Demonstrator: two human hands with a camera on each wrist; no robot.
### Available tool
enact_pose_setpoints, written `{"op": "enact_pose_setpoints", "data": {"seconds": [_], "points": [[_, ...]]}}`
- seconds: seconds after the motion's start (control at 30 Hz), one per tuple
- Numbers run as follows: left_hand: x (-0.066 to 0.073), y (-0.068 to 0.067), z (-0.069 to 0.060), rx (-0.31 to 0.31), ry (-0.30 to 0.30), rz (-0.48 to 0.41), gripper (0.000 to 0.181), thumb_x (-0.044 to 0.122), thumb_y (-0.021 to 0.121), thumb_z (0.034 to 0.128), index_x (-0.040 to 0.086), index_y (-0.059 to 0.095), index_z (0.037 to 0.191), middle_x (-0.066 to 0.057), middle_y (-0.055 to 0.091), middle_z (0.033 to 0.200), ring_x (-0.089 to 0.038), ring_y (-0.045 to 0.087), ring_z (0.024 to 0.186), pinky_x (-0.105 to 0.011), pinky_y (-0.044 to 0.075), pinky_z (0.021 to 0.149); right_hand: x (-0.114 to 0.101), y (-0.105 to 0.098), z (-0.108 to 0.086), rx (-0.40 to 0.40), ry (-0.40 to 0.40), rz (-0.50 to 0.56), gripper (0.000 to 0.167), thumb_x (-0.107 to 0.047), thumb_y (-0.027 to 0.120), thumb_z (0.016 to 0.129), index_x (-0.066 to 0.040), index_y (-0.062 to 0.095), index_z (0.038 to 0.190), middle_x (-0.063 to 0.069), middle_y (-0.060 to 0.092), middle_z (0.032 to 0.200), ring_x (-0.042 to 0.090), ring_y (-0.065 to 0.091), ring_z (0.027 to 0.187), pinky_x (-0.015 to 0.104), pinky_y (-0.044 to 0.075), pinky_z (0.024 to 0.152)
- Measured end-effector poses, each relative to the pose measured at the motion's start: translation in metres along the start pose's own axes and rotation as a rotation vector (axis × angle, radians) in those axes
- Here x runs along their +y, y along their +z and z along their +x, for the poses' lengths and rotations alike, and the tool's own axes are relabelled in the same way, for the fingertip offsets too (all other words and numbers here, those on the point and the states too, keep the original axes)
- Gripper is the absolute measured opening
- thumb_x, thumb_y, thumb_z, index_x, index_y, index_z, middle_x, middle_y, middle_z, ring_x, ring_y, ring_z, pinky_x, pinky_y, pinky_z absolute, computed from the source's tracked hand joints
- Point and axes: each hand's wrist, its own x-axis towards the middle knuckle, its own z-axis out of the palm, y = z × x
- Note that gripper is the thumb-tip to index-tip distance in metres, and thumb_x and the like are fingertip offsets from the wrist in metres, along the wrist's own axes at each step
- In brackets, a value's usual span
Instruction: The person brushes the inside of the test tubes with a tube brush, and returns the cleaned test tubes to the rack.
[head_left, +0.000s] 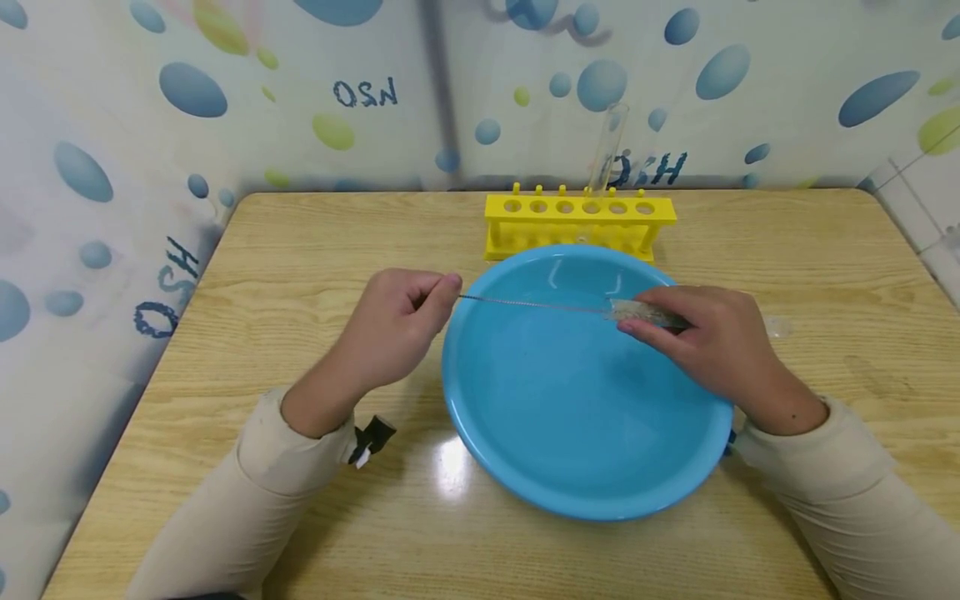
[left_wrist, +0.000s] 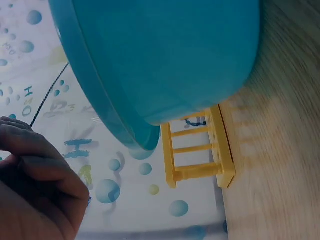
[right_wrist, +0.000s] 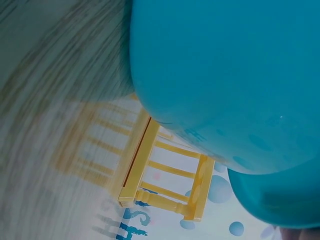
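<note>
My left hand point(head_left: 401, 329) pinches the end of a thin twisted-wire handle of a test tube brush point(head_left: 532, 305). That wire runs right, over the basin, into the mouth of a clear test tube point(head_left: 619, 309). Pale bristles show inside the glass. My right hand point(head_left: 708, 337) grips the tube, fingers and thumb around it, holding it nearly level; the hand hides its middle. Beneath both stands a round blue basin point(head_left: 570, 433). In the left wrist view the left hand point(left_wrist: 40, 185) has curled fingers, and the dark wire point(left_wrist: 49, 95) rises from it.
Behind the basin, a yellow test tube rack point(head_left: 581, 208) stands near the back wall. One upright glass test tube point(head_left: 607, 150) is in it. The wooden table point(head_left: 315, 242) extends to both sides. A small black device point(head_left: 373, 437) sits at the left wrist.
</note>
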Motion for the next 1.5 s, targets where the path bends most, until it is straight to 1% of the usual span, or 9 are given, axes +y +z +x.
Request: {"op": "enact_pose_setpoints", "data": {"seconds": [0.13, 0.2, 0.3, 0.5, 0.6, 0.8, 1.1, 1.3, 1.5], "points": [[0.000, -0.001, 0.001, -0.041, -0.047, -0.081, 0.055, 0.026, 0.046, 0.1067, 0.008, 0.036, 0.055, -0.002, 0.031, 0.050, -0.019, 0.030, 0.043, -0.024, 0.019, 0.044, 0.001, 0.000, 0.000, 0.001, 0.003, 0.003, 0.026, -0.022, 0.086, 0.078, -0.012, 0.078, 0.100, -0.001, 0.073, 0.076, 0.009, 0.061, 0.063, 0.021, 0.048, 0.056], [-0.001, 0.000, 0.002, -0.028, -0.020, -0.095, 0.054, 0.025, 0.045, 0.1071, 0.008, 0.037, 0.057, -0.002, 0.033, 0.050, -0.019, 0.031, 0.043, -0.025, 0.021, 0.043, 0.001, -0.001, 0.000, 0.004, -0.002, 0.001, 0.025, -0.022, 0.086, 0.078, -0.012, 0.078, 0.099, 0.000, 0.073, 0.075, 0.009, 0.060, 0.062, 0.022, 0.048, 0.056], [-0.005, 0.002, 0.003, 0.040, 0.152, 0.002, 0.047, 0.019, 0.048, 0.1062, 0.008, 0.044, 0.061, -0.001, 0.037, 0.053, -0.016, 0.033, 0.046, -0.024, 0.025, 0.045, 0.001, -0.001, 0.000, 0.010, -0.003, 0.003, 0.024, -0.022, 0.086, 0.079, -0.011, 0.078, 0.099, 0.000, 0.074, 0.076, 0.009, 0.060, 0.061, 0.021, 0.048, 0.055], [-0.017, 0.002, 0.007, 0.240, 0.607, 0.394, 0.035, 0.025, 0.047, 0.1057, 0.002, 0.061, 0.085, -0.004, 0.054, 0.064, -0.010, 0.042, 0.051, -0.021, 0.036, 0.047, 0.000, -0.001, 0.000, -0.003, 0.018, 0.015, 0.023, -0.023, 0.084, 0.081, -0.010, 0.077, 0.098, 0.002, 0.074, 0.077, 0.009, 0.058, 0.061, 0.021, 0.046, 0.053], [-0.019, -0.002, 0.009, 0.290, 0.729, 0.536, 0.036, 0.030, 0.046, 0.1061, 0.002, 0.062, 0.090, -0.006, 0.061, 0.069, -0.014, 0.049, 0.049, -0.024, 0.042, 0.045, -0.001, -0.002, 0.001, -0.018, 0.035, 0.015, 0.021, -0.023, 0.083, 0.082, -0.010, 0.077, 0.099, 0.001, 0.073, 0.076, 0.009, 0.056, 0.061, 0.021, 0.046, 0.054], [-0.021, -0.007, 0.010, 0.382, 0.887, 0.750, 0.018, 0.021, 0.067, 0.0973, 0.003, 0.069, 0.095, -0.008, 0.069, 0.078, -0.022, 0.067, 0.058, -0.033, 0.058, 0.057, -0.002, -0.002, 0.000, -0.044, 0.067, 0.017, 0.023, -0.026, 0.081, 0.085, -0.010, 0.077, 0.100, 0.000, 0.072, 0.076, 0.009, 0.055, 0.061, 0.020, 0.044, 0.053], [-0.020, -0.010, 0.008, 0.461, 0.906, 0.731, 0.021, 0.022, 0.074, 0.0910, 0.004, 0.073, 0.101, -0.008, 0.075, 0.081, -0.023, 0.072, 0.065, -0.034, 0.057, 0.056, -0.001, -0.002, 0.000, -0.041, 0.050, 0.016, 0.023, -0.025, 0.082, 0.084, -0.011, 0.077, 0.101, 0.000, 0.071, 0.076, 0.009, 0.053, 0.061, 0.020, 0.043, 0.052], [-0.017, -0.011, 0.007, 0.496, 0.964, 0.714, 0.020, 0.022, 0.073, 0.0920, 0.005, 0.075, 0.102, -0.008, 0.072, 0.076, -0.021, 0.067, 0.057, -0.032, 0.052, 0.049, -0.002, -0.002, 0.000, -0.053, 0.056, 0.014, 0.022, -0.025, 0.082, 0.084, -0.011, 0.077, 0.100, -0.001, 0.071, 0.075, 0.008, 0.053, 0.060, 0.020, 0.043, 0.052], [-0.014, -0.014, 0.006, 0.477, 0.950, 0.736, 0.023, 0.023, 0.071, 0.0927, 0.006, 0.076, 0.107, -0.007, 0.074, 0.078, -0.022, 0.065, 0.055, -0.030, 0.048, 0.046, -0.002, -0.003, 0.000, -0.048, 0.070, 0.013, 0.023, -0.026, 0.080, 0.086, -0.010, 0.076, 0.102, 0.000, 0.072, 0.076, 0.010, 0.054, 0.061, 0.020, 0.043, 0.053]]}}
